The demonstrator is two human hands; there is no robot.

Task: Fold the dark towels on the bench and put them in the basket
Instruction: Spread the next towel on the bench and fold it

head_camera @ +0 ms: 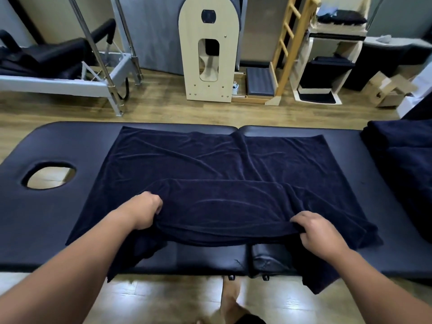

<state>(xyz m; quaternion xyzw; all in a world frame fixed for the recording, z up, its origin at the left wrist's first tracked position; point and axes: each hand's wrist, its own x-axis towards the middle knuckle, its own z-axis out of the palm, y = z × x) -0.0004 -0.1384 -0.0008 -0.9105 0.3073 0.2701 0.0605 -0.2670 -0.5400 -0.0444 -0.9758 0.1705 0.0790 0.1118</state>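
Soft dark towel [210, 160] draped limp across the bench [58, 148].
Left hand [146, 212] at 7 o'clock and right hand [319, 232] at 5 both pinch its near fold; probably light and floppy, best held by edges.

A wood-plank floor [163, 106] runs across the room to grey wall panels [154, 31] at twelve o'clock. An arched pale-wood unit [208, 54] stands at twelve o'clock, with a wooden ladder frame [287, 43] and white shelves [327, 54] at one o'clock. At ten o'clock sits a grey metal-framed exercise machine [70, 83].
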